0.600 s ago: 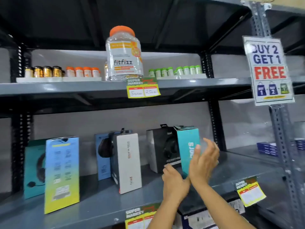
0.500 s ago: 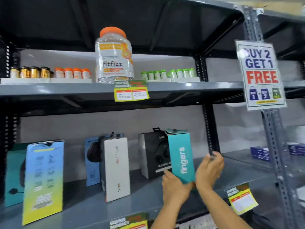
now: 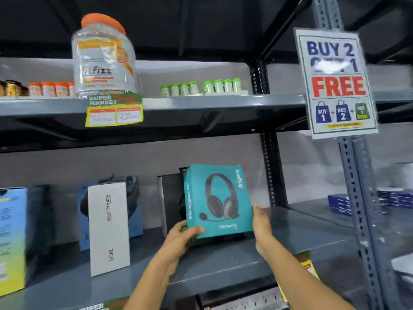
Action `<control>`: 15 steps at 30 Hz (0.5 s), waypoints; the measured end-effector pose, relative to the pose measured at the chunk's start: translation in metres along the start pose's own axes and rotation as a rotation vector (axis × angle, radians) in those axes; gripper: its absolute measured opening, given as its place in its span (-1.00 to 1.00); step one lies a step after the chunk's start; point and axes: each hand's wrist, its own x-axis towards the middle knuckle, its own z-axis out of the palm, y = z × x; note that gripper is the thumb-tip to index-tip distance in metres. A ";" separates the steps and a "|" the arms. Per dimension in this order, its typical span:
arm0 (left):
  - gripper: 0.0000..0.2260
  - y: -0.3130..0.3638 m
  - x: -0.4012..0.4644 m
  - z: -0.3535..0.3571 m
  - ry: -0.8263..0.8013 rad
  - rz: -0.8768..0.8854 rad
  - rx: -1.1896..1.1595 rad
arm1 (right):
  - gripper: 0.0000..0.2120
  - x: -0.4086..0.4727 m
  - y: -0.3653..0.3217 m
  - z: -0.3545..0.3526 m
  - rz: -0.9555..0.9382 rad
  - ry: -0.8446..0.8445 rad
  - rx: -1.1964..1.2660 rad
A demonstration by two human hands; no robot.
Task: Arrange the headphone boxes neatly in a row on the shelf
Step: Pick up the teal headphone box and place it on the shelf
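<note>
Turned from edge-on to face-front, teal box (image 3: 218, 200) sits slightly tilted at the shelf's (image 3: 223, 262) right end, before the black box (image 3: 171, 198); left hand (image 3: 181, 238) grips its lower corner; right hand (image 3: 260, 222) presses flat against its side; squaring likely remains.

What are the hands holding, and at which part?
The teal headphone box: left hand grips its lower left corner, right hand presses its lower right edge.

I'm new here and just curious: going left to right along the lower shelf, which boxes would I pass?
blue-and-yellow box → white box → teal headphone box → stack of dark blue boxes, in the next bay.
</note>
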 end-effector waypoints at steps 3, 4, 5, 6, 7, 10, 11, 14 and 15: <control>-0.68 0.005 -0.006 -0.003 -0.083 -0.004 -0.086 | -0.59 0.001 0.001 0.001 -0.009 -0.112 0.040; -0.71 0.007 -0.007 -0.003 -0.100 0.004 -0.076 | -0.58 0.000 0.000 0.001 -0.018 -0.122 0.053; -0.72 0.007 -0.010 -0.001 -0.109 0.014 -0.067 | -0.57 -0.001 0.001 0.001 -0.026 -0.136 0.038; -0.73 0.008 -0.014 0.001 -0.090 0.019 -0.077 | -0.54 -0.003 0.002 0.000 -0.031 -0.152 0.012; -0.75 0.008 -0.016 0.002 -0.051 0.019 -0.102 | -0.53 -0.004 0.002 0.000 -0.043 -0.171 -0.022; -0.78 0.006 -0.018 0.001 0.076 -0.018 -0.228 | -0.51 -0.013 0.004 0.004 -0.075 -0.227 -0.095; -0.78 0.007 -0.019 0.001 0.101 -0.028 -0.248 | -0.50 -0.014 0.004 0.005 -0.082 -0.244 -0.109; -0.80 0.008 -0.020 0.002 0.128 -0.048 -0.257 | -0.50 -0.018 0.001 0.005 -0.112 -0.250 -0.118; -0.80 0.008 -0.021 0.002 0.135 -0.056 -0.255 | -0.51 -0.017 0.002 0.005 -0.110 -0.254 -0.116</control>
